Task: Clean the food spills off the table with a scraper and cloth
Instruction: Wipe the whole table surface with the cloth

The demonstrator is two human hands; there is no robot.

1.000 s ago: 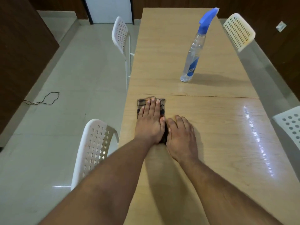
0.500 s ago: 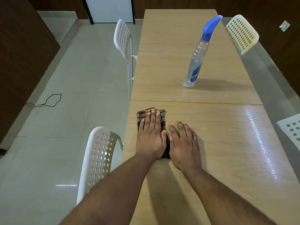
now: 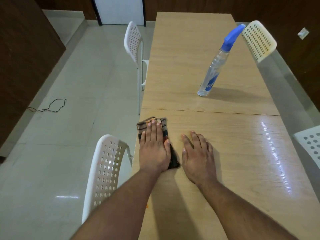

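Left hand lies flat, fingers straight and together, pressing the folded checked cloth onto the wooden table; it holds nothing. Right hand rests palm-down, fingers slightly spread, on bare tabletop just beside the cloth, apart from it. The cloth sits at the table's left edge, just short of the seam between the two tabletops. Open surface extends right and forward to the spray bottle. Most of the cloth is hidden under the left hand. A white perforated chair stands against the near left edge.
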